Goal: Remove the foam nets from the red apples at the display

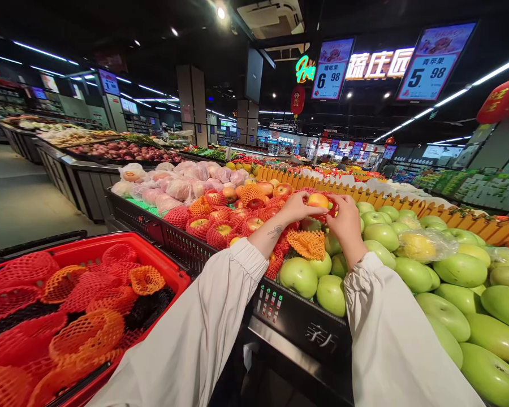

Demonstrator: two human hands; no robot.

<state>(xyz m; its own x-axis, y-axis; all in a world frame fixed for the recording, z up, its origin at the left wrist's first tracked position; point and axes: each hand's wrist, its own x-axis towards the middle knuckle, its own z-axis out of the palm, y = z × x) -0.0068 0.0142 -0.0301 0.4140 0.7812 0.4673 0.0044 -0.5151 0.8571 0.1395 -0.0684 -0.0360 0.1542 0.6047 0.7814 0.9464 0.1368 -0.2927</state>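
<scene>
One apple (318, 200), pinched between my left hand (297, 207) and right hand (346, 219). Step, I judge: net (333, 207) removal; next needs steadiness.

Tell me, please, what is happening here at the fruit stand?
A person's left hand holds an apple, while the right hand holds red netting beside it. Netted apples and green apples lie near the hands. On the person's left, a red basket contains red and orange nets.

sleeves (190, 333): off-white, loose | cuffs (252, 253): gathered | left-forearm tattoo (275, 230): dark
</scene>
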